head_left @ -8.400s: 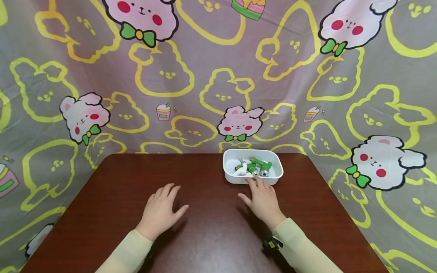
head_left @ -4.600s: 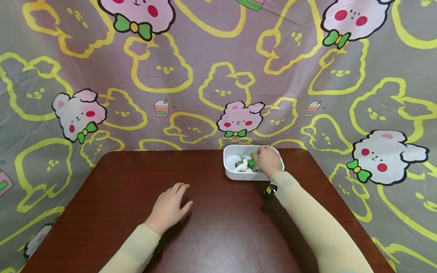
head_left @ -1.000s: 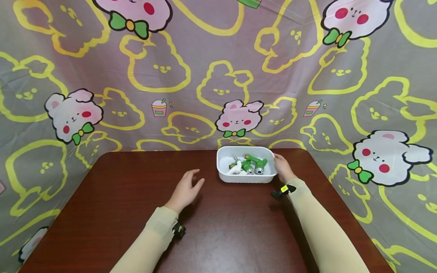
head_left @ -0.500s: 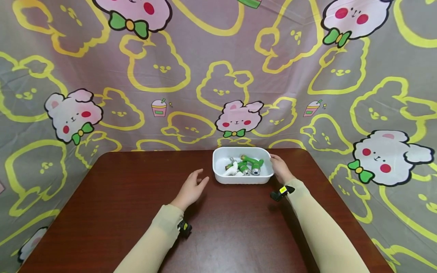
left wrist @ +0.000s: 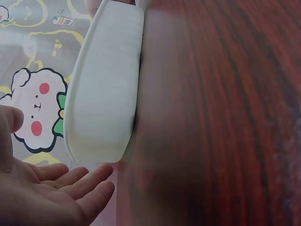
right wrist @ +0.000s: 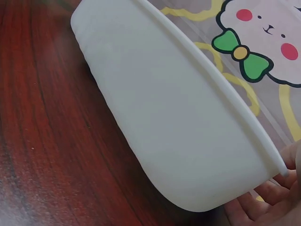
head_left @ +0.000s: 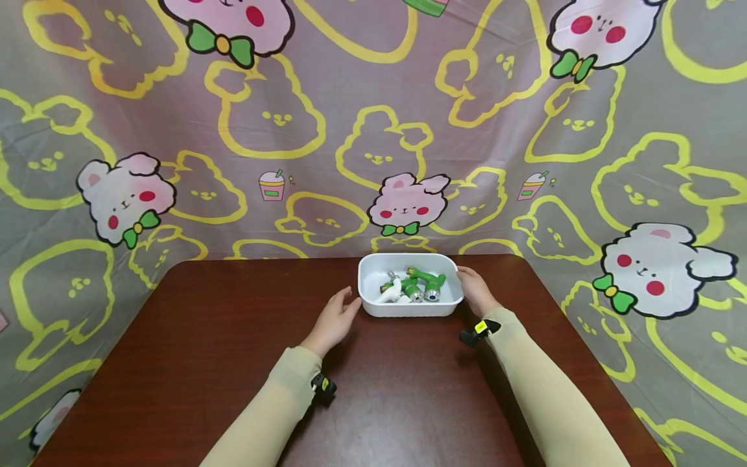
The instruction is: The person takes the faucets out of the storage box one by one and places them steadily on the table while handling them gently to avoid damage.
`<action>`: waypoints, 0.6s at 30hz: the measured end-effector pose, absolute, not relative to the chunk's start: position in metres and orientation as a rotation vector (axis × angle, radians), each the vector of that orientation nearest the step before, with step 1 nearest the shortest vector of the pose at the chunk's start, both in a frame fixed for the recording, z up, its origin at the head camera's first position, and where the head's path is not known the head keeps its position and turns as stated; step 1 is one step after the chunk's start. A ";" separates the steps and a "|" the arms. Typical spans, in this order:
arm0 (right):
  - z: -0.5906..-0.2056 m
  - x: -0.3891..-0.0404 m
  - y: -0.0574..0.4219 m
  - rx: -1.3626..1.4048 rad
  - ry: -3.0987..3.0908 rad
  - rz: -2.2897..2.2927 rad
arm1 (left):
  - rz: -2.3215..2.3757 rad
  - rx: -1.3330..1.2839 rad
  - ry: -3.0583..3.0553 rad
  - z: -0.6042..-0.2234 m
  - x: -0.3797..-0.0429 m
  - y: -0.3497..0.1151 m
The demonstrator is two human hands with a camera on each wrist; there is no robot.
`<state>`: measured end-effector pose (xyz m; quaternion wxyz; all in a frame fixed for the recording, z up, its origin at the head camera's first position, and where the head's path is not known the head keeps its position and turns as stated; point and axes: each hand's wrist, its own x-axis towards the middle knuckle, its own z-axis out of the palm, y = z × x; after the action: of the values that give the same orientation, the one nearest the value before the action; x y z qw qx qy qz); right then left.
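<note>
A white plastic basin stands on the table near its back edge. Inside lie several green tap-like pieces with silver and brass-coloured ends, beside a white curved piece. My right hand touches the basin's right end, its fingers lying along the outer wall below the rim. At the left end, my left hand stays spread, thumb apart from the fingers. In the left wrist view its fingertips are very close to the basin's wall; contact cannot be told.
The dark red-brown wooden table extends in front and to the left. A patterned cloth hangs behind it and at both sides. Black wrist cameras sit at both sleeves.
Earlier my right hand reached over the basin, then moved to its right end. In the last second the basin slid left and slightly nearer with that hand, while my left hand came up to its left end.
</note>
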<state>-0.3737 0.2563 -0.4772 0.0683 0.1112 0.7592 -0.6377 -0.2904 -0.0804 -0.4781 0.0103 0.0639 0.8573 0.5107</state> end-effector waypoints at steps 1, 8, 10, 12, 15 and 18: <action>-0.477 -0.374 0.256 0.339 2.286 -1.922 | 1.595 0.194 2.675 -0.478 -0.290 -0.080; -0.477 -0.371 0.251 0.327 2.301 -1.918 | 1.670 0.145 2.621 -0.479 -0.294 -0.079; -0.477 -0.370 0.250 0.320 2.307 -1.918 | 1.694 0.136 2.598 -0.479 -0.295 -0.079; -0.477 -0.369 0.248 0.316 2.311 -1.911 | 1.710 0.125 2.573 -0.480 -0.296 -0.079; -0.477 -0.370 0.246 0.316 2.307 -1.917 | 1.744 0.121 2.537 -0.481 -0.297 -0.078; -0.477 -0.370 0.245 0.309 2.308 -1.921 | 1.760 0.118 2.511 -0.481 -0.299 -0.078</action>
<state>-0.3702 0.2446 -0.4775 0.0616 0.1022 0.7631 -0.6352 -0.2989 -0.0781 -0.4815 0.0367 0.0383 0.8177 0.5732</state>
